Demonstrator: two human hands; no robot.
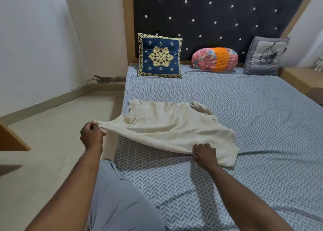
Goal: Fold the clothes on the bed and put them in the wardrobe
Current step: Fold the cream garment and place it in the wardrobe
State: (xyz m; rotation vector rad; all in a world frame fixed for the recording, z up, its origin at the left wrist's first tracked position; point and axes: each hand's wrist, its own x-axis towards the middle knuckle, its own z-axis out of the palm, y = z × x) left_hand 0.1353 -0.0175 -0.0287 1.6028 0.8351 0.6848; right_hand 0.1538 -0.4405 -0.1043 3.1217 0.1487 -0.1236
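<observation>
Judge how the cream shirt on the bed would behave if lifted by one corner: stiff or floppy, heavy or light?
Probably floppy: the cream shirt sags between the left hand and right hand. Likely light: a pinch lifts its edge off the bed. It would probably crumple, as its far sleeve bunches.

The cream top [171, 125] lies mostly flat and wrinkled on the bed [262, 125], near its left edge. The left hand [91, 136] grips one end, stretched taut and raised past the mattress edge. The right hand [204, 153] pinches the near edge. A sleeve is bunched at the far right.
</observation>
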